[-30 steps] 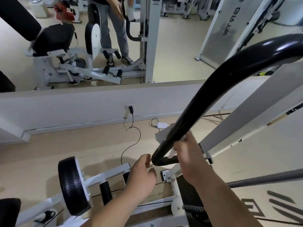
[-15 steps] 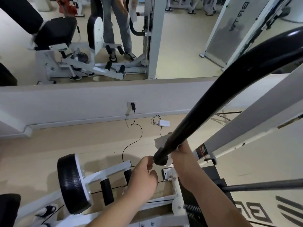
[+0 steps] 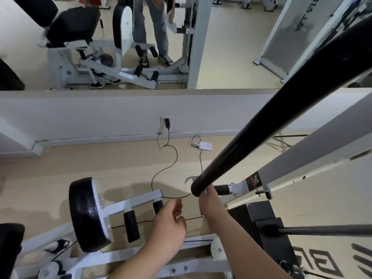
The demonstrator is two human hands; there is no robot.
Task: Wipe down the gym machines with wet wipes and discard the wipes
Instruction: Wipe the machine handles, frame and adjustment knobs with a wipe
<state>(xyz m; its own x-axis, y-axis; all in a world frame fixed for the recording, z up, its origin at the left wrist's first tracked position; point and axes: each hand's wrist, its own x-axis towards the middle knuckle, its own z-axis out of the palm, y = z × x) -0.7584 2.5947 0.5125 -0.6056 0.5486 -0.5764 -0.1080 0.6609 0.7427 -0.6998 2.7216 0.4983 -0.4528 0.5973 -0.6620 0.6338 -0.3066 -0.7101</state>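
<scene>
Bar [image 3: 281, 117] is running up and rightward, away from both hands | right hand [image 3: 211, 206] is gripping its near tip through wipe [image 3: 205, 191] | left hand [image 3: 169, 224] is hovering just left, loosely curled, holding nothing | right is sitting nearer.

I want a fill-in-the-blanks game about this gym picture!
The right hand holds a wipe against the end of the long ___ bar. The left hand holds ___. The thin cable plugs into a socket on the ___.
Missing words: black, nothing, wall.
</scene>
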